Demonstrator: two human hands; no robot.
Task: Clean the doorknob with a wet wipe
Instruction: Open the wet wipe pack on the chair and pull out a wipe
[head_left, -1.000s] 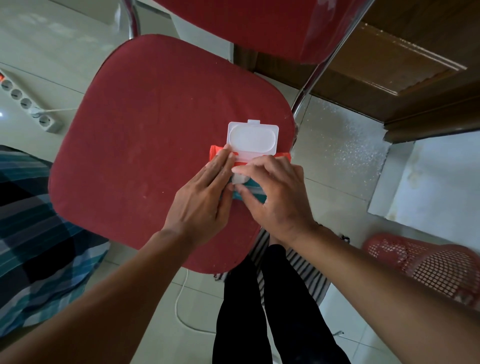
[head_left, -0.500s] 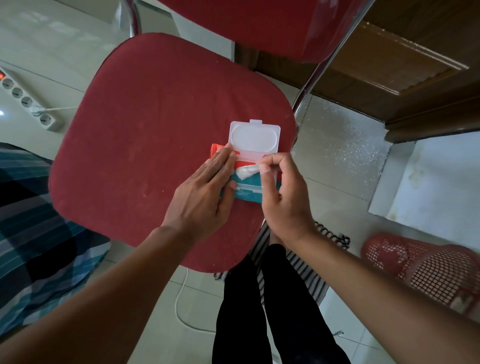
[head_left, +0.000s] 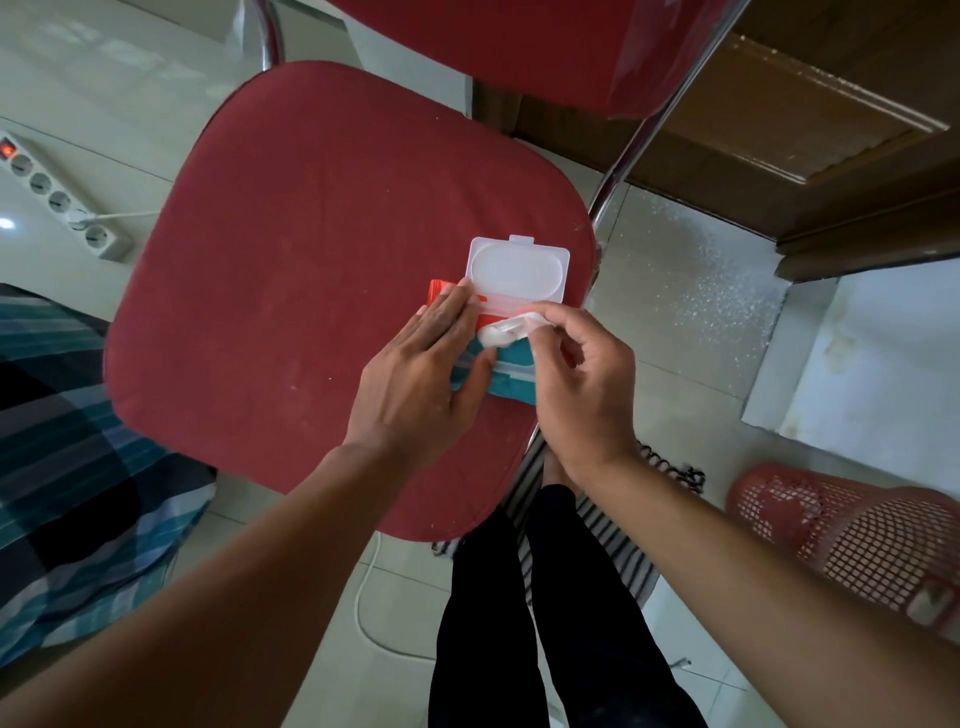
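Note:
A red and teal wet wipe pack (head_left: 511, 371) lies on the red chair seat (head_left: 311, 249), its white flip lid (head_left: 517, 267) standing open. My left hand (head_left: 423, 374) lies flat on the left part of the pack, fingers straight, pressing it down. My right hand (head_left: 582, 384) pinches a white wet wipe (head_left: 506, 330) that sticks out of the pack's opening and stretches up to the right. The doorknob is not in view.
A brown wooden door (head_left: 779, 119) stands at the upper right. A red mesh basket (head_left: 862, 535) sits on the floor at right, a power strip (head_left: 57, 200) at left, a plaid cloth (head_left: 67, 467) at lower left. The chair's backrest (head_left: 524, 47) is at the top.
My right hand has taken hold of the wipe and drawn it up and to the right, out of the pack. The left hand has stayed pressing on the pack.

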